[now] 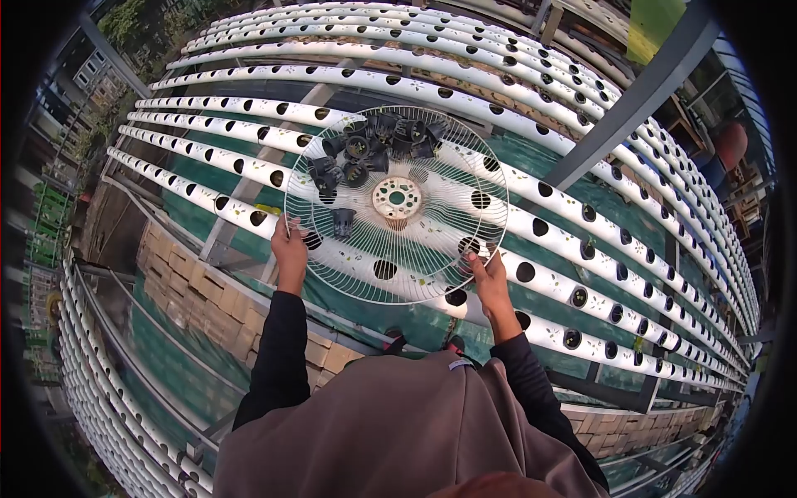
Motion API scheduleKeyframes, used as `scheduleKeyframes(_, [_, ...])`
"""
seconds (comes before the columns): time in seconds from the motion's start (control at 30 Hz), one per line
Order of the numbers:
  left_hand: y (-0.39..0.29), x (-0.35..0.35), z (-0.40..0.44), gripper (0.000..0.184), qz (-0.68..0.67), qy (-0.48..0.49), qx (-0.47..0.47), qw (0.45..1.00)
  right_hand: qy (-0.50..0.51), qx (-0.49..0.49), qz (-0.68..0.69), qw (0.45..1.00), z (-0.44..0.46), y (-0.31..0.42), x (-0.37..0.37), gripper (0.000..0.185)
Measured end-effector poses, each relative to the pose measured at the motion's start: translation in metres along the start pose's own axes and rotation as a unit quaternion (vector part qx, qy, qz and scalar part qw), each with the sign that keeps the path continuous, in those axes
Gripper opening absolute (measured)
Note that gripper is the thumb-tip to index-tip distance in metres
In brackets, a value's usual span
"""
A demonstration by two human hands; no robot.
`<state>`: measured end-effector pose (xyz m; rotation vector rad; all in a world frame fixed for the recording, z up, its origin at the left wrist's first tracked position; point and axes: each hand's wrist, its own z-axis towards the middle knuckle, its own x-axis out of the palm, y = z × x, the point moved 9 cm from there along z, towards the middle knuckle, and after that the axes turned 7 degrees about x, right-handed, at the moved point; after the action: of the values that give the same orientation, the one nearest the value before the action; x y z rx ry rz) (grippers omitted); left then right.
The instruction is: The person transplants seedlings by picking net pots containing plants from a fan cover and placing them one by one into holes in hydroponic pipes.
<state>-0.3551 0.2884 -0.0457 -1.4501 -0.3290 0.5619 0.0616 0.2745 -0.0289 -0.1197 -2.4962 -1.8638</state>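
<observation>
Between both hands is a round white wire fan guard (444,249), lying like a shallow basket over the white pipes. My left hand (290,241) is closed on its left rim, and my right hand (490,270) grips the rim at the lower right. Several small black net pots (357,148) are heaped in the upper left part of the guard. One more black pot (343,222) sits apart, lower down near my left hand. Some pots seem to have bits of green in them. A yellow-green leaf (267,209) shows beside my left hand.
Rows of white pipes (573,245) with round holes run across the view, some holes holding pots or seedlings. A grey metal post (635,95) slants down at the right. Green sheeting (199,212) lies beneath the pipes. Pale blocks (195,286) are stacked below at the left.
</observation>
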Motion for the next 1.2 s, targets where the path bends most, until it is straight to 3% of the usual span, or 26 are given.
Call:
scheduleKeyframes(0.2, [0.013,-0.003,0.021,0.039,-0.032,-0.061,-0.041,0.997,0.024,-0.013,-0.012,1.000,0.047,0.023,0.025,0.047])
scheduleKeyframes(0.27, [0.019,-0.003,0.021,0.030,-0.044,-0.080,-0.028,0.995,0.022,0.000,-0.031,0.999,0.062,0.024,0.023,0.051])
scheduleKeyframes(0.33, [0.033,-0.006,0.016,0.039,-0.178,-0.127,-0.052,0.974,0.018,0.003,-0.022,1.000,0.073,0.020,0.017,0.060])
scheduleKeyframes(0.4, [0.032,-0.003,-0.002,0.043,-0.164,-0.142,-0.033,0.976,-0.073,-0.079,-0.166,0.980,0.073,0.047,0.006,0.069])
scheduleKeyframes(0.47, [-0.020,-0.012,-0.041,0.044,0.022,-0.269,0.116,0.956,-0.149,-0.133,-0.304,0.932,0.080,0.083,-0.007,0.078])
scheduleKeyframes(0.6, [-0.108,0.027,-0.114,0.042,0.203,-0.105,0.347,0.910,-0.121,-0.183,-0.392,0.894,0.124,0.147,0.008,0.065])
scheduleKeyframes(0.7, [-0.110,0.083,-0.161,0.032,0.090,0.163,0.396,0.899,-0.063,-0.293,-0.421,0.856,0.159,0.179,0.049,0.048])
scheduleKeyframes(0.73, [-0.094,0.107,-0.180,0.029,0.054,0.274,0.403,0.871,-0.037,-0.292,-0.434,0.851,0.173,0.181,0.066,0.047])
scheduleKeyframes(0.8, [-0.097,0.143,-0.198,0.026,0.024,0.403,0.412,0.817,0.003,-0.297,-0.445,0.845,0.199,0.178,0.097,0.046])
scheduleKeyframes(0.83, [-0.098,0.154,-0.197,0.026,0.024,0.407,0.409,0.817,0.019,-0.303,-0.444,0.843,0.211,0.173,0.111,0.045])
scheduleKeyframes(0.9, [-0.109,0.177,-0.210,0.032,0.046,0.432,0.505,0.746,0.052,-0.346,-0.464,0.814,0.222,0.168,0.144,0.050])
scheduleKeyframes(0.93, [-0.109,0.187,-0.205,0.032,0.045,0.433,0.504,0.746,0.052,-0.344,-0.464,0.815,0.231,0.163,0.152,0.050])
scheduleKeyframes(1.0, [-0.101,0.210,-0.210,0.034,0.083,0.516,0.502,0.689,0.063,-0.395,-0.477,0.783,0.236,0.156,0.171,0.056])
scheduleKeyframes(1.13, [-0.084,0.232,-0.212,0.043,0.170,0.537,0.484,0.670,0.080,-0.375,-0.484,0.786,0.243,0.155,0.185,0.060])
scheduleKeyframes(1.2, [-0.067,0.237,-0.221,0.046,0.178,0.565,0.443,0.673,0.087,-0.393,-0.507,0.762,0.239,0.156,0.192,0.061])
